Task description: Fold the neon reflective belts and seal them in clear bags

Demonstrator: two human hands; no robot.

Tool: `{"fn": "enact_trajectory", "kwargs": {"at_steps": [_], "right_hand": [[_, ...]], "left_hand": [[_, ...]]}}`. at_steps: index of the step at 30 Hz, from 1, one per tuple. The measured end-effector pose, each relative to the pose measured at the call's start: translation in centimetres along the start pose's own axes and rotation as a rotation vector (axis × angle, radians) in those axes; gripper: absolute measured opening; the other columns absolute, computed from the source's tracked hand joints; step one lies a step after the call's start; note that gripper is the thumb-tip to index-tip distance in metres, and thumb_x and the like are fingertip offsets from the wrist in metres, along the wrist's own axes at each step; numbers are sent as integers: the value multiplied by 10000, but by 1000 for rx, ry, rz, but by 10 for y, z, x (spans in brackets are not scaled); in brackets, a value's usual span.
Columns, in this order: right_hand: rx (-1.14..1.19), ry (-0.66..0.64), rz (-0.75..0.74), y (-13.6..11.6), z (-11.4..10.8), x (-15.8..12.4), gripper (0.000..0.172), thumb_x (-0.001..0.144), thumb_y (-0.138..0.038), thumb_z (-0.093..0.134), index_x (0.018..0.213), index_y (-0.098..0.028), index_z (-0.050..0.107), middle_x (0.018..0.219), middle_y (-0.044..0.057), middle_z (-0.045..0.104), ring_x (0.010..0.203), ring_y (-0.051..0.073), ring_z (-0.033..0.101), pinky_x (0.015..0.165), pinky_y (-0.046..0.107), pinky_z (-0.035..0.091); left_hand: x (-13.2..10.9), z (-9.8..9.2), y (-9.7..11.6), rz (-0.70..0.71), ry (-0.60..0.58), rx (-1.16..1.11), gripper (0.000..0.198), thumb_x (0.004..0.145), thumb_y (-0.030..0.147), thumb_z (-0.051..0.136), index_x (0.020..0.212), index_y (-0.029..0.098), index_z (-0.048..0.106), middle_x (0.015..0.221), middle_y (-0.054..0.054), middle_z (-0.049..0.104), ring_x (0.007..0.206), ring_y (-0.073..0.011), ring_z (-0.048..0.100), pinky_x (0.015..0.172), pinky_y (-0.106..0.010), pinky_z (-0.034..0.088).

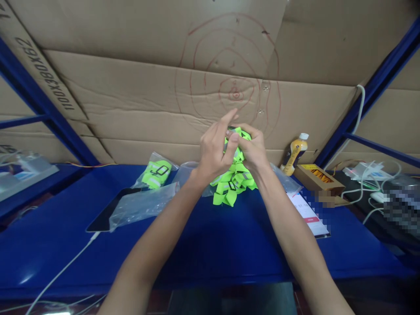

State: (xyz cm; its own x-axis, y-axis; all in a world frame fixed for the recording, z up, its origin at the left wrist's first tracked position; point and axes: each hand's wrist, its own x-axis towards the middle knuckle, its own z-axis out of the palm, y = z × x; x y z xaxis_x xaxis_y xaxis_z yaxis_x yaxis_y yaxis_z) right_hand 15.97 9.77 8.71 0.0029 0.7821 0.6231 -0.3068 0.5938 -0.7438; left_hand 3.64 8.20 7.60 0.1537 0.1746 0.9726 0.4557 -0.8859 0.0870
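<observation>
Both my hands are raised above the blue table (203, 245), working a bundle of neon green straps (234, 186) with grey reflective bands. My left hand (215, 146) pinches the top of the bundle, its index finger sticking up. My right hand (252, 148) is closed round the bundle from the right. The loose strap ends hang down below my hands, just over the table top.
A bagged green strap set (155, 173) and an empty clear bag (144, 203) lie at left over a dark tablet (103, 216) with a white cable. A yellow bottle (294, 154), a small cardboard box (318, 178), a paper and chargers sit at right. Cardboard walls stand behind.
</observation>
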Motion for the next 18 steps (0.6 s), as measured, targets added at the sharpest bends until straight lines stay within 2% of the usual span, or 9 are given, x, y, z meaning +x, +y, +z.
{"fn": "enact_trajectory", "kwargs": {"at_steps": [3, 5, 7, 8, 10, 11, 13, 15, 18], "right_hand": [[-47, 68, -47, -5, -3, 2, 368, 607, -463, 1004, 809, -238, 794, 854, -19, 768, 806, 157, 699, 781, 304, 589], [-58, 120, -27, -8, -11, 4, 392, 602, -480, 1004, 818, -236, 786, 821, -26, 753, 743, 146, 689, 717, 294, 586], [-60, 174, -12, -10, -23, 9, 423, 590, -491, 1007, 835, -235, 775, 800, -30, 743, 703, 141, 685, 672, 290, 585], [-60, 203, -16, -10, -31, 12, 438, 582, -493, 1009, 842, -235, 769, 795, -30, 740, 696, 143, 688, 662, 292, 587], [-72, 253, -42, -10, -48, 19, 448, 586, -496, 1006, 851, -235, 758, 790, -29, 732, 694, 149, 691, 658, 304, 595], [-86, 271, -63, -9, -57, 22, 437, 603, -498, 998, 852, -235, 752, 785, -29, 724, 692, 151, 689, 660, 311, 598], [-112, 300, -100, -7, -71, 28, 404, 641, -493, 977, 844, -235, 742, 770, -32, 704, 683, 150, 680, 661, 318, 597], [-125, 333, -119, -5, -81, 32, 377, 639, -468, 973, 826, -234, 744, 757, -37, 691, 668, 141, 665, 642, 305, 579], [-150, 375, -146, -4, -85, 34, 343, 605, -420, 976, 799, -232, 766, 751, -42, 697, 653, 126, 645, 612, 277, 540]], "left_hand": [[4, -1, 5, 18, -33, -47, 565, 1162, 586, 322, 1592, 252, 474, 1545, -140, 640, 1438, -295, 628, 1204, -471, 500], [8, -7, 2, -15, -25, -78, 606, 1156, 643, 255, 1612, 289, 441, 1613, -128, 579, 1488, -300, 584, 1220, -484, 485], [12, -18, -7, -142, -42, -26, 670, 1146, 676, 176, 1564, 269, 506, 1541, -135, 640, 1423, -310, 637, 1187, -502, 506], [12, -25, -15, -240, -86, 48, 700, 1144, 677, 165, 1513, 238, 565, 1452, -149, 699, 1357, -324, 679, 1160, -517, 521], [8, -39, -35, -461, -304, 332, 736, 1121, 702, 243, 1352, 174, 700, 1253, -189, 782, 1231, -394, 731, 1106, -580, 536], [3, -44, -45, -585, -470, 501, 749, 1099, 721, 302, 1319, 148, 731, 1223, -224, 787, 1229, -448, 724, 1083, -619, 537], [-14, -51, -65, -846, -807, 754, 849, 1024, 805, 399, 1249, 77, 773, 1285, -316, 747, 1279, -546, 678, 1061, -667, 534], [-36, -50, -81, -1005, -1067, 786, 912, 925, 874, 534, 1274, 69, 780, 1392, -325, 701, 1359, -552, 630, 1109, -632, 525], [-67, -44, -97, -1086, -1119, 794, 907, 786, 782, 791, 1410, 127, 722, 1440, -306, 683, 1358, -541, 641, 1096, -631, 545]]}}
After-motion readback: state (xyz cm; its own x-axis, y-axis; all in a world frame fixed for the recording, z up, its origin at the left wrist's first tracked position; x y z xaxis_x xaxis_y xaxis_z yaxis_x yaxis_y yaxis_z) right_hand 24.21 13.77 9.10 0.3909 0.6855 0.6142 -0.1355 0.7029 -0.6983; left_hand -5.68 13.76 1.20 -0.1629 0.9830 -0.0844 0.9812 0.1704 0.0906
